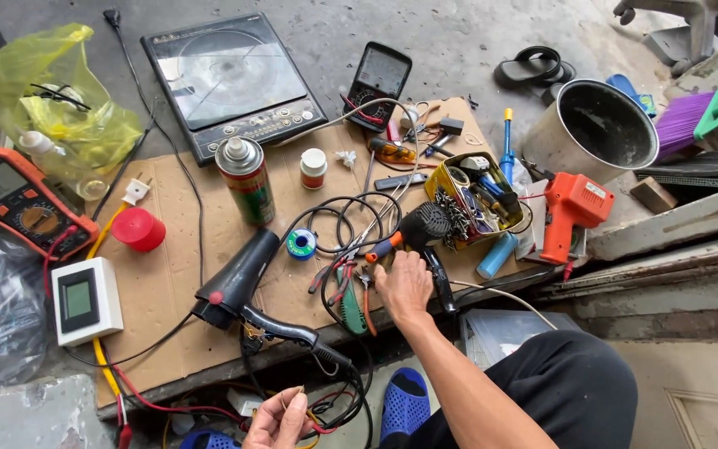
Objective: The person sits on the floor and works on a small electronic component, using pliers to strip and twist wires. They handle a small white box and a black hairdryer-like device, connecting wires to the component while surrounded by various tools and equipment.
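Item: black hair dryer (238,283) — lies on its side on the cardboard (168,283), cord trailing off the near edge toward the left hand (280,420)

Left hand: low in view, fingers pinched shut on a thin wire end (302,391) (which cable it belongs to cannot be told)

Right hand (405,287): palm down on the cardboard, fingers curled at the orange-tipped handle of a soldering iron (396,241); a firm grip cannot be told

Near: solder spool (301,244), pliers (351,303), spray can (245,181), tool tin (475,199)

Progress, as judged: early — wire end in hand, iron only being reached for, dryer casing closed, no joint visible; joining work all remains
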